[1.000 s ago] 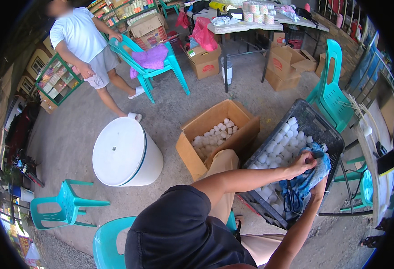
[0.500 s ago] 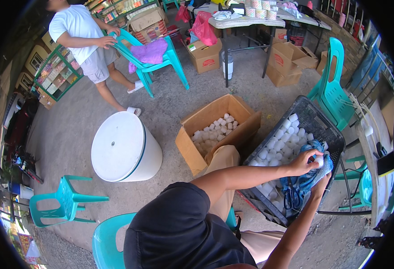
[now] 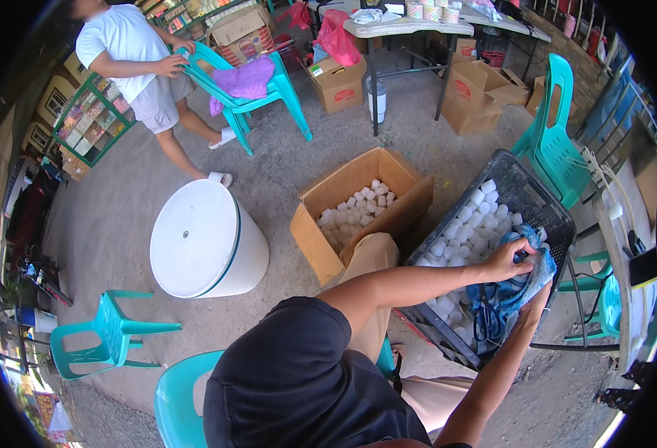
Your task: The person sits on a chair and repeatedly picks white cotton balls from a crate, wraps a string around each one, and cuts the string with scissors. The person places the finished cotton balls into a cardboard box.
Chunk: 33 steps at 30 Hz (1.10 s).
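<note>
A blue cloth (image 3: 513, 290) is bunched up over the right part of a black plastic crate (image 3: 534, 190). My left hand (image 3: 509, 261) reaches across from the left, its fingers and thumb curled on the cloth's upper part. From below, my right hand (image 3: 536, 300) grips the cloth's right edge. Whether a white piece is inside the folds is hidden. Many small white rounded pieces (image 3: 469, 237) fill the crate beside the cloth. Dark-handled scissors (image 3: 485, 321) lie against the cloth, near the crate's front end.
An open cardboard box (image 3: 317, 250) with similar white pieces stands left of the crate. Beyond it is a large white lidded drum (image 3: 248, 257). Green plastic chairs (image 3: 556, 149) stand around. A person (image 3: 130, 67) holds a chair at the far left. A table (image 3: 410, 30) stands behind.
The white piece that showed between my left fingers is out of sight. My left hand has shifted slightly left and up; my right hand still holds the cloth. The view has tilted slightly.
</note>
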{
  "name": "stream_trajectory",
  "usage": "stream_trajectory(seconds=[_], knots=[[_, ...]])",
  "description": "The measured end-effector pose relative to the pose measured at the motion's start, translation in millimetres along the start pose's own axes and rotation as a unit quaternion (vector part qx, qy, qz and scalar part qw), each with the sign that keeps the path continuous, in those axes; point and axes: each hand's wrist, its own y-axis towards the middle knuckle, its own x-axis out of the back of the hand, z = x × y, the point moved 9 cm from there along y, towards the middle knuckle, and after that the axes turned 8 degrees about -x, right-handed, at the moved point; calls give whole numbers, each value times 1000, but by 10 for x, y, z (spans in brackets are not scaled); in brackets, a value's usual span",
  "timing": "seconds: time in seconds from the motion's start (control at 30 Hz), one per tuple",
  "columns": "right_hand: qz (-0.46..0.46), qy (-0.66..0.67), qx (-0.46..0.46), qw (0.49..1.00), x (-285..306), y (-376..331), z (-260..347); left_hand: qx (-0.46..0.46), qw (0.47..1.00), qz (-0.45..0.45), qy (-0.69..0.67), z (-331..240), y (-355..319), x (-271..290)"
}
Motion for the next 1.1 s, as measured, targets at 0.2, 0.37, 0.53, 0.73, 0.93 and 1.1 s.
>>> stream_trajectory(seconds=[0.2, 0.37, 0.53, 0.73, 0.93, 1.1], knots=[[-35, -106, 66, 992, 70, -116, 51, 119, 976, -14, -180, 209, -87, -94], [-60, -144, 121, 980, -70, -223, 200, 277, 921, 61, -268, 412, -190, -170], [-77, -54, 148, 985, -171, -185, 223, 368, 824, 25, -431, 456, -144, -38], [-67, -354, 294, 886, -521, -408, 497, 381, 833, -7, -401, 411, -97, -31], [-173, -406, 294, 848, -626, -594, 560, 340, 856, 55, -385, 237, -122, -100], [-82, -148, 246, 954, -325, -371, 437, 323, 851, 56, -410, 201, -103, -193]])
